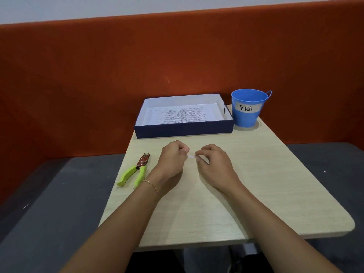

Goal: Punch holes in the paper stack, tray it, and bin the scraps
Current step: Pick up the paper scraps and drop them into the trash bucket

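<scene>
In the middle of the frame the left hand (pixel 172 157) rests on the surface (pixel 266 174) with its fingers curled in against the thumb, and the right hand (pixel 211 160) lies just beside it, its fingertips (pixel 198 156) pinched together. Between the two sits a small pale fleck, likely a paper scrap (pixel 190 157); it is too small and blurred to tell whether either hand actually grips it. A thin bracelet (pixel 150 184) circles the left wrist.

Left of the left hand, near the surface's edge, lies the hole punch (pixel 136 170) with lime-green handles, its metal head pointing toward the top of the frame. Beyond both hands, at the far edge, stands the dark blue tray (pixel 184 129), with the printed paper stack (pixel 181 115) lying flat inside it. Touching or just beside the tray's right corner stands the blue bucket (pixel 249 109), labelled "Trash".

The surface is a small pale wood-grain tabletop with rounded corners. Behind it runs an orange padded wall (pixel 98 75), and grey floor (pixel 49 203) shows on either side.
</scene>
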